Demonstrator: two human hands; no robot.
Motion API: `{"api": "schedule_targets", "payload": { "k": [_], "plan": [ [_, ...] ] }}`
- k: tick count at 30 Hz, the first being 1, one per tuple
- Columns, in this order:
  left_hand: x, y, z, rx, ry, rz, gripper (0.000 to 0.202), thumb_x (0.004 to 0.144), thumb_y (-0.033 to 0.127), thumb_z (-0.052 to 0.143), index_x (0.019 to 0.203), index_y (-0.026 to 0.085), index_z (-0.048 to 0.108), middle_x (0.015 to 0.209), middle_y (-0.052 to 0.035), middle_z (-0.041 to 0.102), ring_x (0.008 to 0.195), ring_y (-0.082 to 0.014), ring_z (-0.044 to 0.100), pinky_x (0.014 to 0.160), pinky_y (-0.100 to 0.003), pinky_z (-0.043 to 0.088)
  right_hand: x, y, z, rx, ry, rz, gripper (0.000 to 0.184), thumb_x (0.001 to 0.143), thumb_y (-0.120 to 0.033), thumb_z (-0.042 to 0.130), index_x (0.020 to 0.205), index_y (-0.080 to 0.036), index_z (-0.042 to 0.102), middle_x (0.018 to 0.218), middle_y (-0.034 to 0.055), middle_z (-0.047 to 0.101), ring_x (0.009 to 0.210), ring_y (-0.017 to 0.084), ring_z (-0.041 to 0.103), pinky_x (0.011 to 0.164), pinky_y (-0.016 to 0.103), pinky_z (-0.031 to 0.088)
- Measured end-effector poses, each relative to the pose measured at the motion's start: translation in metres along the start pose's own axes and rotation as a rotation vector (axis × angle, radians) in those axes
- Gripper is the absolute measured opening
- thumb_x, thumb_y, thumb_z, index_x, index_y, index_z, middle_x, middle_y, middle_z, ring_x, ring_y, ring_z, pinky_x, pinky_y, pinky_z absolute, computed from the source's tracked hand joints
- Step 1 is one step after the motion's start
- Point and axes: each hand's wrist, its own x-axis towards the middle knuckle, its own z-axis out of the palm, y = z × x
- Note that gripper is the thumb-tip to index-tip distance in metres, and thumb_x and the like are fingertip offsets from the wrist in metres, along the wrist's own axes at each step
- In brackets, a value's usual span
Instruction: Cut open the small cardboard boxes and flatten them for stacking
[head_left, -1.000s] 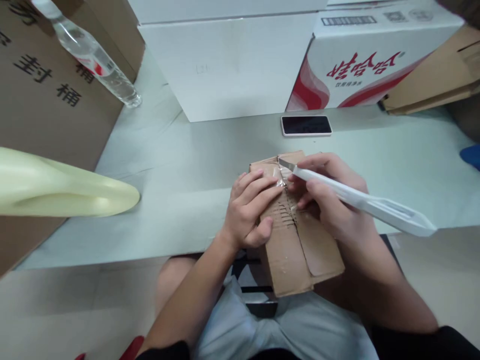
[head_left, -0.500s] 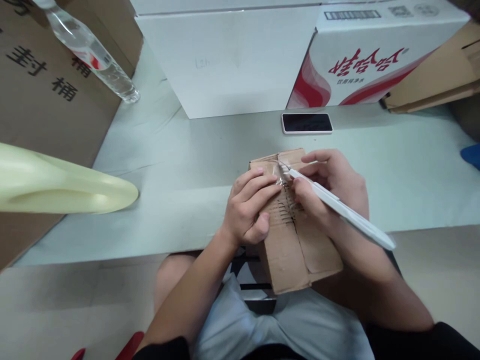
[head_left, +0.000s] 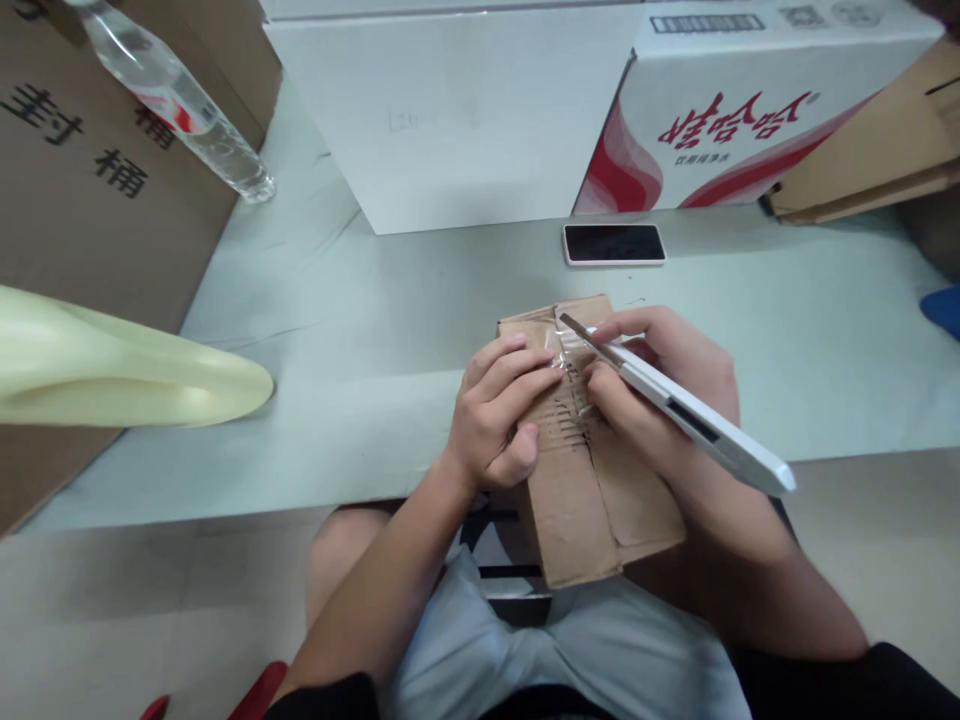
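Observation:
A small brown cardboard box (head_left: 574,530) tilts over the table's front edge above my lap. Along its top runs a lengthwise seam with clear tape (head_left: 553,350) near the far end, crumpled and shiny. My left hand (head_left: 495,410) grips the box's left side, fingers laid across the top and thumb tucked low. In my right hand (head_left: 667,385) is a white utility knife (head_left: 739,450), handle slanting back over the wrist. Its bare blade (head_left: 579,328) points at the taped far end; whether the tip touches the box I cannot tell.
Beyond the box a phone (head_left: 615,244) lies on the pale table (head_left: 360,420). White cartons (head_left: 480,120) line the back. At left stand a water bottle (head_left: 187,110), a large brown carton (head_left: 90,230) and a pale yellow rounded object (head_left: 135,370).
The knife has rolled in my right hand, so the blade's flat and the handle's dark slot now show. My left hand and the box have stayed put.

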Motion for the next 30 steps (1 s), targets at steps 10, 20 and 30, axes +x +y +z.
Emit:
{"api": "schedule_targets", "payload": {
  "k": [10,20,30],
  "plan": [
    [-0.0009,-0.0002,0.0021,-0.021,0.012,-0.001,0.049,0.1,0.042,0.038,0.126,0.016,0.07,0.129,-0.0133,0.075,0.134,-0.0325,0.06,0.118,-0.051,0.049,0.0018,-0.004,-0.0006,0.009,-0.045,-0.007,0.01,0.085,-0.02,0.062,0.095,-0.023,0.064,0.089,0.0016,0.074,0.07,0.016,0.066,0.071,0.033,0.052],
    [-0.0006,-0.0005,0.0011,-0.021,-0.006,-0.007,0.05,0.098,0.04,0.038,0.129,0.018,0.07,0.13,-0.0134,0.074,0.135,-0.0337,0.061,0.117,-0.055,0.05,0.0033,-0.0063,0.0006,-0.066,-0.035,-0.069,0.004,0.085,-0.022,0.06,0.085,-0.021,0.064,0.078,0.0001,0.064,0.065,0.014,0.058,0.062,0.029,0.044],
    [0.0006,0.0,0.0018,-0.006,0.008,0.005,0.048,0.099,0.041,0.038,0.124,0.016,0.071,0.127,-0.0135,0.075,0.133,-0.0326,0.062,0.117,-0.052,0.05,0.0026,-0.0028,0.0016,-0.047,0.0,-0.135,0.006,0.079,-0.018,0.058,0.076,-0.023,0.058,0.07,-0.0015,0.057,0.058,0.013,0.049,0.055,0.029,0.037]
  ]
}}
